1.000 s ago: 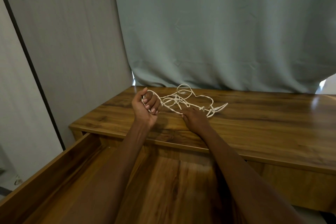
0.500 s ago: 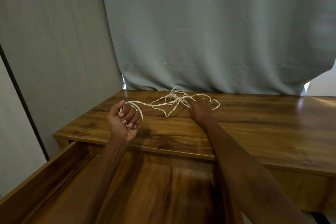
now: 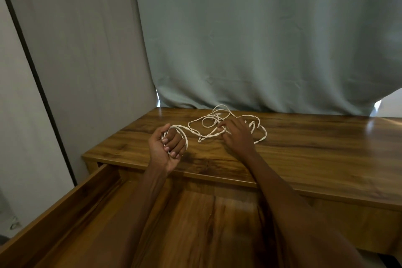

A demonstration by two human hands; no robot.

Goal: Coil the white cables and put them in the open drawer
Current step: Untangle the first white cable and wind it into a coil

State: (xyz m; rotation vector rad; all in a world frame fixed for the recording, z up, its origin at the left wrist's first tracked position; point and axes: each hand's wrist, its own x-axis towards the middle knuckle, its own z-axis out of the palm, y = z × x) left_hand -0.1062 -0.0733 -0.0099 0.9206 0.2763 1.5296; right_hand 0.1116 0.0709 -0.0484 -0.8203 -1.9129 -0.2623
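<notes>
The left hand (image 3: 166, 150) is holding one end of the white cables (image 3: 217, 124) above the front left part of the wooden bench (image 3: 304, 150), palm turned up, its fingers curled in so the grip is clamped on a loop that is arching over the knuckles. From there the strand is running right across the bench top into a loose tangle lying near the back edge, just in front of the grey-green curtain (image 3: 261, 39). The right hand (image 3: 237, 135) is resting on that tangle, back of the hand up, its fingertips pinching a strand at the near side of the heap, so this grip is closed on the cables too. Both forearms are reaching over the open drawer (image 3: 65, 209), which is pulled out below the bench's front edge. A pale wall panel (image 3: 76, 50) is standing to the left
</notes>
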